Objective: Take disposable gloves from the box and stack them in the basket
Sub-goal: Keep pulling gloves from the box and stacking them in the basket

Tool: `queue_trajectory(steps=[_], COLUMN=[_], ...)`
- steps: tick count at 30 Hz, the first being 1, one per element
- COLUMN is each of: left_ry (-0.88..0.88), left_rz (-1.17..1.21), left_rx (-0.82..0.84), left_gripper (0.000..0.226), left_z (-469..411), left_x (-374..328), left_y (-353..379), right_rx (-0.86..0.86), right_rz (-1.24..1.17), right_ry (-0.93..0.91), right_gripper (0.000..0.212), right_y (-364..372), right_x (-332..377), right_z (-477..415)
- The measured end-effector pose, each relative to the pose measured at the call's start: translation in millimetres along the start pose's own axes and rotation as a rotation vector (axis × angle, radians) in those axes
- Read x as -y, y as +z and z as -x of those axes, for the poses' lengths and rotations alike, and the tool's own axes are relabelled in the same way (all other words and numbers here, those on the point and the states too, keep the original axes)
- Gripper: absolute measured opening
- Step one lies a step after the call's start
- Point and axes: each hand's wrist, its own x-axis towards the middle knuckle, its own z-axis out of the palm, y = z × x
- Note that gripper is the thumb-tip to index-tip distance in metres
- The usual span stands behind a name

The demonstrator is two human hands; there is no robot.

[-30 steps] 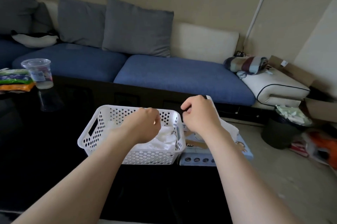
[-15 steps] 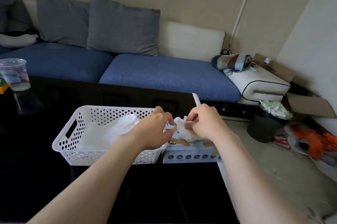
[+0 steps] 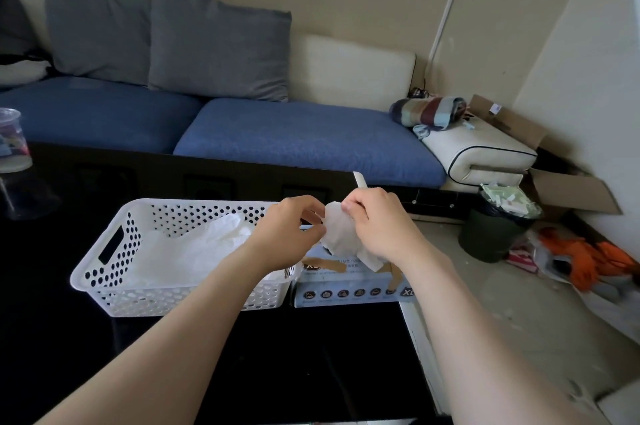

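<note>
A white perforated basket stands on the black table, with white disposable gloves piled inside. Right against it on the right sits the glove box, blue-grey with an open flap sticking up behind my hands. Above the box, a crumpled white glove is held between both hands. My right hand grips its right side with curled fingers. My left hand pinches its left edge, hovering over the basket's right end.
A clear plastic cup stands at the table's far left edge. Behind the table runs a blue sofa with grey cushions. On the floor to the right are a dark bin, cardboard boxes and orange clutter.
My left hand moved from the basket over to the box. Both hands pulled a glove up out of the box and now hold it a little higher. The view shifted right.
</note>
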Motion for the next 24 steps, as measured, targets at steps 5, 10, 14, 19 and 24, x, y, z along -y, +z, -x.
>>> queue_trajectory(steps=[5, 10, 14, 19, 24], left_ry=[0.015, -0.052, -0.017, 0.029, -0.036], left_rz=[0.156, 0.200, 0.220, 0.160, 0.070], left_rx=[0.013, -0.123, -0.034, 0.063, 0.067], left_gripper=[0.033, 0.009, 0.027, 0.032, 0.024], left_z=[4.6, 3.4, 4.5, 8.4, 9.1], left_x=[-6.5, -7.6, -10.6, -12.5, -14.1], left_y=[-3.8, -1.7, -3.7, -1.7, -0.1], right_rx=[-0.095, -0.085, -0.094, -0.182, -0.346], right_rz=[-0.016, -0.128, -0.129, -0.228, -0.442], right_ry=[-0.018, -0.008, -0.022, 0.001, 0.053], right_gripper=[0.020, 0.013, 0.029, 0.050, 0.052], right_y=[3.5, 2.1, 1.0, -3.3, -9.7], right_x=[-2.5, 2.2, 4.2, 7.2, 15.7], right_z=[-4.3, -1.5, -1.2, -2.0, 0.5])
